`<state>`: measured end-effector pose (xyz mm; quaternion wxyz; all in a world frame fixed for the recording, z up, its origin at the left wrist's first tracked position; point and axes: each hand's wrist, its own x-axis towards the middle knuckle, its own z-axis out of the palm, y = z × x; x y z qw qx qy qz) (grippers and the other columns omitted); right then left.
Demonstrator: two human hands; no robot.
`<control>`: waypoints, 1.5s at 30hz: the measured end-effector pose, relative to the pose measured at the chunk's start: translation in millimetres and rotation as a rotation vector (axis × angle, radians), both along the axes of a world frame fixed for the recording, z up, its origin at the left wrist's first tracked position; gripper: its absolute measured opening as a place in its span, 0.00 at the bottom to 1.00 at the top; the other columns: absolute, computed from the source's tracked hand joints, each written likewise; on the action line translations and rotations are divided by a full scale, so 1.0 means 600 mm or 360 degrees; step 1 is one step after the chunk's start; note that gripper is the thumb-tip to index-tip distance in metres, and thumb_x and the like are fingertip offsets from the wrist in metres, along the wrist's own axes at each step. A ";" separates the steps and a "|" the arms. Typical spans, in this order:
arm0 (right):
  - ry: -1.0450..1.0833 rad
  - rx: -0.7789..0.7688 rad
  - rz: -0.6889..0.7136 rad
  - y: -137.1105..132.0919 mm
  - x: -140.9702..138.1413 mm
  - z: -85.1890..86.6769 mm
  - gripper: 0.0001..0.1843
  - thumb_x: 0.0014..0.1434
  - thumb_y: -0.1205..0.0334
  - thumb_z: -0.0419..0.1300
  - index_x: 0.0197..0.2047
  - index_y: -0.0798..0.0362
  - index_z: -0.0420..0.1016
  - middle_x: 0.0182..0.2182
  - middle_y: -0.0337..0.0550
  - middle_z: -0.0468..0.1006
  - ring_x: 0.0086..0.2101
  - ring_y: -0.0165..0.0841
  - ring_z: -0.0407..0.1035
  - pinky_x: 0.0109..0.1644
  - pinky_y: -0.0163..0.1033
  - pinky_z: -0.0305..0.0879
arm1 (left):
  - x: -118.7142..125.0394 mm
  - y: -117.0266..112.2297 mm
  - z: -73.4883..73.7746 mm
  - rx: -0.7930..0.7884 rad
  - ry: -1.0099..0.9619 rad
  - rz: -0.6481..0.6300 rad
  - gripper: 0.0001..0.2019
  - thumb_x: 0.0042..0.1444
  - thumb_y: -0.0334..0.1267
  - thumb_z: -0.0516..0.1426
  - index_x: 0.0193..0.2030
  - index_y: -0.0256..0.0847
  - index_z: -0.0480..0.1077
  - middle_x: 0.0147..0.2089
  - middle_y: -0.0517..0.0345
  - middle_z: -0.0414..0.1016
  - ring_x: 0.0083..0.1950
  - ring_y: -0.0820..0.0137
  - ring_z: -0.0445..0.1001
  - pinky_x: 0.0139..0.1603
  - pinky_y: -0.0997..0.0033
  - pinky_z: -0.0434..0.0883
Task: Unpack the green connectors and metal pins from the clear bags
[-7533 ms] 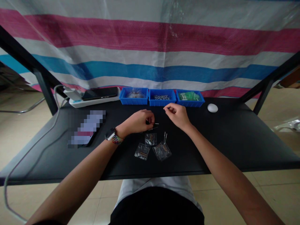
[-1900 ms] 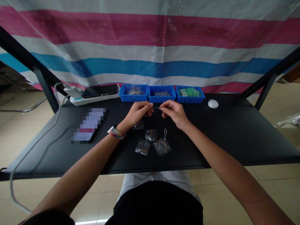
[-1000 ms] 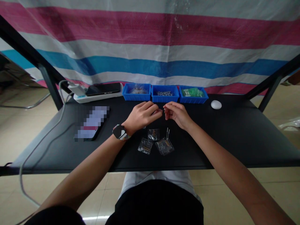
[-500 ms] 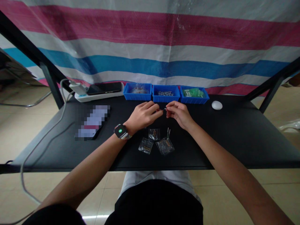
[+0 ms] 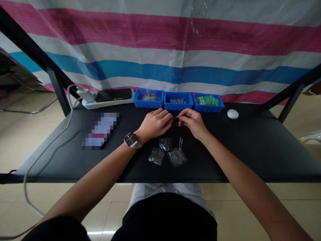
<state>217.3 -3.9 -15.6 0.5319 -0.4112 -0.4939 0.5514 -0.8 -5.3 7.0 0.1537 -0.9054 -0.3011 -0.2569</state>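
My right hand [image 5: 192, 123] pinches a small thin metal pin [image 5: 176, 117] between thumb and fingertips. Close beside it, my left hand [image 5: 157, 123] has its fingers curled together at the pin's other end; whatever they hold is hidden. Below the hands lie two similar metal pins [image 5: 180, 143], side by side. Around them are small clear plastic packets with brass-coloured pieces inside: one upper packet [image 5: 165, 144], one at left [image 5: 156, 156] and a right-hand packet [image 5: 177, 157], which seems to lie on another.
Along the back stand three blue bins: a left one [image 5: 148, 104] with clear plastic, a middle one [image 5: 178, 106] with metal pins, a right one [image 5: 209, 108] with green packaging. A white oval object [image 5: 232, 114], phone [image 5: 102, 130] and power strip [image 5: 107, 103] flank them on the black table.
The left fingers have drawn slightly back to the left, leaving a little more gap between the hands. The right hand keeps its pinch on the pin. The view has shifted slightly.
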 end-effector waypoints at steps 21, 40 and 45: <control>-0.0049 -0.0152 0.0061 0.000 0.002 0.003 0.19 0.53 0.45 0.73 0.33 0.51 0.77 0.27 0.38 0.79 0.24 0.31 0.75 0.30 0.37 0.75 | 0.001 0.001 -0.001 0.0033 -0.0170 -0.0030 0.08 0.73 0.34 0.54 0.41 0.40 0.71 0.36 0.54 0.77 0.36 0.66 0.71 0.36 0.66 0.69; -0.0499 0.0671 -0.0551 0.026 0.036 0.035 0.17 0.66 0.42 0.66 0.40 0.48 0.77 0.30 0.38 0.77 0.25 0.31 0.69 0.32 0.40 0.68 | -0.004 0.002 -0.002 -0.0313 -0.0367 0.0160 0.04 0.70 0.34 0.54 0.47 0.40 0.70 0.41 0.53 0.78 0.35 0.68 0.75 0.33 0.69 0.68; -0.1216 0.0967 -0.0913 0.056 0.058 0.030 0.16 0.72 0.47 0.59 0.42 0.50 0.80 0.29 0.42 0.76 0.29 0.36 0.69 0.38 0.42 0.63 | -0.002 -0.001 0.001 -0.0520 -0.0294 -0.0018 0.07 0.64 0.30 0.56 0.45 0.39 0.74 0.43 0.53 0.77 0.39 0.68 0.77 0.38 0.69 0.71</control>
